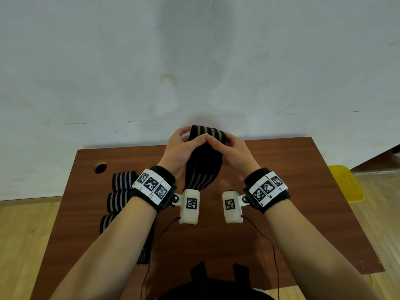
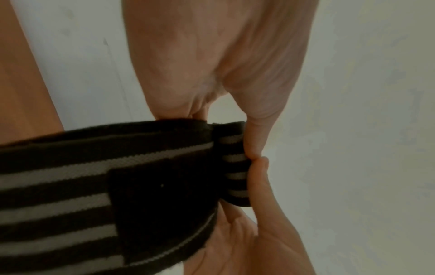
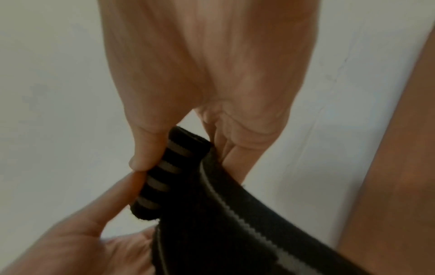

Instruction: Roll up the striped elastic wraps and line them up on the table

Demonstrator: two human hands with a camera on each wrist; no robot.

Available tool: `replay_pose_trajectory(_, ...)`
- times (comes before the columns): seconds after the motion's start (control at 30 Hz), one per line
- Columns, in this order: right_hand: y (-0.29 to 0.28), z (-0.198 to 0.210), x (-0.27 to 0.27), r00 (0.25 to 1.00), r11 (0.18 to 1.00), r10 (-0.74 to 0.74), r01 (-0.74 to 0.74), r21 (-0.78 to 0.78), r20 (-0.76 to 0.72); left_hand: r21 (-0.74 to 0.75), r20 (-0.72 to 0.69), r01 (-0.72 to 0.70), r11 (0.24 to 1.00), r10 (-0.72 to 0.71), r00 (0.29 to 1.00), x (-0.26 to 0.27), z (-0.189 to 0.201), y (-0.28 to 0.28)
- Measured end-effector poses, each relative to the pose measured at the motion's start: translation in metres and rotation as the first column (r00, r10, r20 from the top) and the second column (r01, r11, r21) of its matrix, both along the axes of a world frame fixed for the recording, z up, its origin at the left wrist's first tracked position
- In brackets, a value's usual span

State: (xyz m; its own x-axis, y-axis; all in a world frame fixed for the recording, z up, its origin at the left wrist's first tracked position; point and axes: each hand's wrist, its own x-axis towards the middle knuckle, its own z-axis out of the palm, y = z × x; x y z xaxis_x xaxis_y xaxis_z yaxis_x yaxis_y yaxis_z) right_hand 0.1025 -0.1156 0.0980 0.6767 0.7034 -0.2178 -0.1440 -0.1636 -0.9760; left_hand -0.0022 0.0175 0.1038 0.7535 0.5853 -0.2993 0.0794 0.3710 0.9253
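Both hands' grip point(image 1: 207, 141) pinches the wrap's point(image 1: 203, 167) rolled end, tail hanging.

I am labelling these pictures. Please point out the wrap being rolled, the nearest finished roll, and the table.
wrap being rolled point(image 1: 208, 133): head view, its rolled striped end.
farthest finished roll point(image 1: 123, 180): head view, its striped side.
table point(image 1: 303, 169): head view, bare top.

My head camera looks forward and down from above the table point(image 1: 259, 224), taking in both forearms. Each wrist camera sits close under its palm, aimed along the fingers toward the wall. All three share the striped wrap point(image 1: 205, 165) point(image 2: 70, 186) point(image 3: 212, 214).
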Motion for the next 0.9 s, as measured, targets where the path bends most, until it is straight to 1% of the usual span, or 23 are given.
replay_pose_trajectory(0.13, -0.006, 0.004, 0.007, 0.989, 0.995, 0.088, -0.081, 0.061, -0.118, 0.116, 0.002, 0.009, 0.993, -0.010, 1.000, 0.000, -0.003, 0.005)
replay_pose_trajectory(0.23, -0.006, 0.006, 0.007, 0.994, 0.994, 0.089, -0.084, 0.073, -0.060, 0.179, 0.006, 0.051, 0.982, -0.053, 0.999, -0.002, -0.003, 0.005)
replay_pose_trajectory(0.3, -0.002, 0.009, 0.003, 0.998, 0.996, 0.058, -0.056, 0.073, -0.024, 0.139, 0.030, 0.093, 0.986, -0.098, 0.995, -0.001, -0.003, -0.003)
replay_pose_trajectory(0.4, 0.005, 0.014, -0.006, 0.996, 0.991, 0.032, -0.021, 0.129, -0.089, 0.047, 0.105, 0.094, 0.995, -0.098, 0.990, 0.004, 0.001, -0.014)
replay_pose_trajectory(0.5, 0.009, 0.011, -0.008, 0.992, 0.983, 0.019, 0.003, 0.182, -0.121, 0.029, 0.134, 0.092, 0.995, -0.095, 0.986, 0.007, 0.004, -0.013)
replay_pose_trajectory(0.57, 0.010, 0.007, -0.007, 0.987, 0.983, 0.001, 0.028, 0.181, -0.158, 0.055, 0.107, 0.115, 0.992, -0.121, 0.987, 0.006, 0.005, -0.010)
replay_pose_trajectory(0.63, 0.009, 0.003, -0.007, 0.984, 0.986, -0.022, 0.051, 0.160, -0.178, 0.112, 0.052, 0.147, 0.983, -0.153, 0.987, 0.005, 0.004, -0.006)
replay_pose_trajectory(0.7, 0.006, -0.001, -0.008, 0.981, 0.983, -0.049, 0.080, 0.164, -0.188, 0.167, -0.010, 0.210, 0.963, -0.212, 0.977, 0.003, 0.004, 0.000)
replay_pose_trajectory(0.73, 0.004, -0.003, -0.008, 0.982, 0.980, -0.058, 0.091, 0.176, -0.181, 0.178, -0.031, 0.243, 0.953, -0.242, 0.970, 0.002, 0.003, 0.003)
replay_pose_trajectory(0.8, 0.000, -0.006, -0.006, 0.992, 0.976, -0.061, 0.083, 0.203, -0.115, 0.193, -0.040, 0.275, 0.942, -0.272, 0.961, -0.002, 0.002, 0.008)
replay_pose_trajectory(0.9, 0.000, -0.005, -0.004, 0.998, 0.971, -0.055, 0.044, 0.236, 0.039, 0.191, -0.039, 0.215, 0.958, -0.211, 0.977, -0.003, 0.003, 0.009)
